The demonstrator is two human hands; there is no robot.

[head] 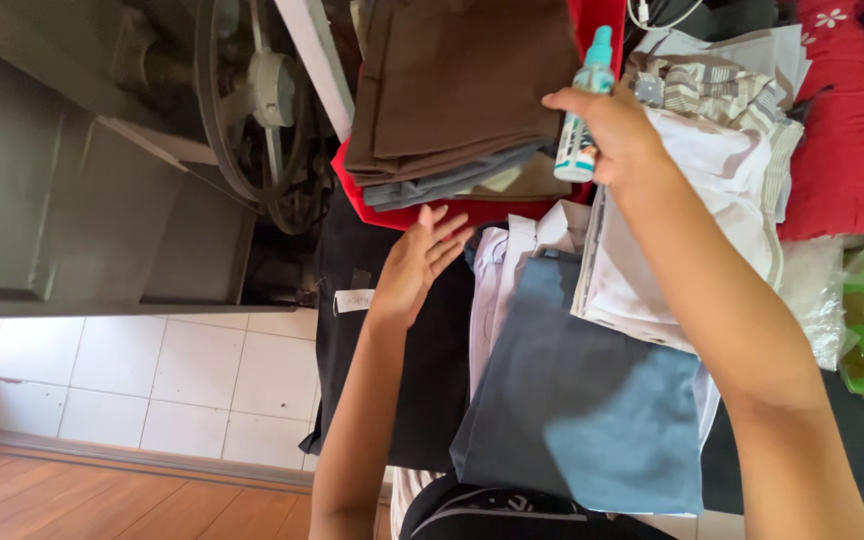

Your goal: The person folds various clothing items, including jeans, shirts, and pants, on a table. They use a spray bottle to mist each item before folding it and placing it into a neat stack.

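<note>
Head view. The right hand [612, 125] is closed around a small spray bottle [582, 115], a slim cylinder of clear plastic with a teal cap and a pale label; the cap stands above the fingers and the base shows below them. Just left of this hand lies a brown stack [462, 80] of smooth, flat-folded cloth with grey-blue layers at its lower edge, resting on a red sheet [422, 212]. Directly under the right wrist is a white pile [712, 190] of folded, soft fabric, with a grey-and-white striped piece [697, 85] beyond the hand. The left hand [422, 265] is open, fingers spread and lightly curled, holding nothing; its palm rests on a black cloth [392, 350] that hangs downward. Between the two forearms lies a blue cloth [592, 420], matte and rectangular, overlapping a pale lilac shirt [497, 275]. Left of the left hand stands a grey-green metal machine [82, 170] with a spoked wheel [252, 90]. Below it are white tiles [152, 375].
</note>
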